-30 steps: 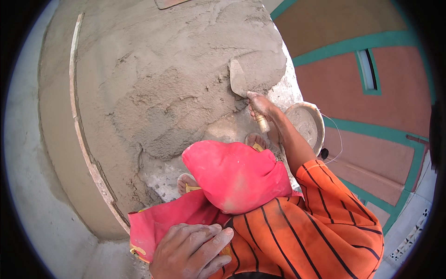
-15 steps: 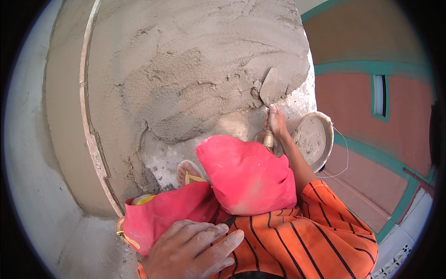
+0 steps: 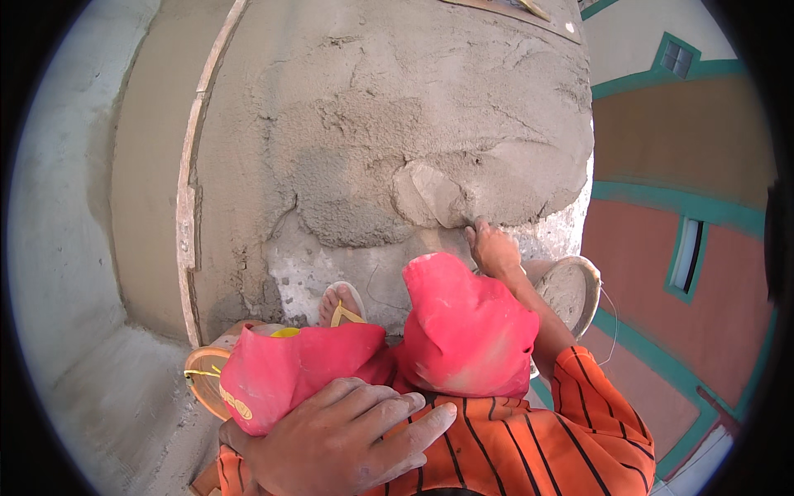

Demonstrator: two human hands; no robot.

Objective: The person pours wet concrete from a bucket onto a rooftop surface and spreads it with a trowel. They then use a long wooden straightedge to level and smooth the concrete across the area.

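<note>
My right hand is closed around the handle of a pointed trowel, much of that handle hidden by the fingers. The blade lies against the wet grey mortar, tip toward the upper left, beside a smoothed patch. Dusty with cement, my left hand rests with its fingers stretched out over my red trousers and orange striped shirt, holding nothing. Right of my right forearm stands a bucket with grey mortar in it.
A long wooden strip runs along the mortar's left side. An orange-rimmed container sits by my left knee. My sandalled foot is on the bare, spattered surface. At the far edge lies a flat board.
The trowel has swung left, from the bare edge near the bucket onto the mortar. My right hand has turned with it. My left hand stays resting. The whole view has shifted.
</note>
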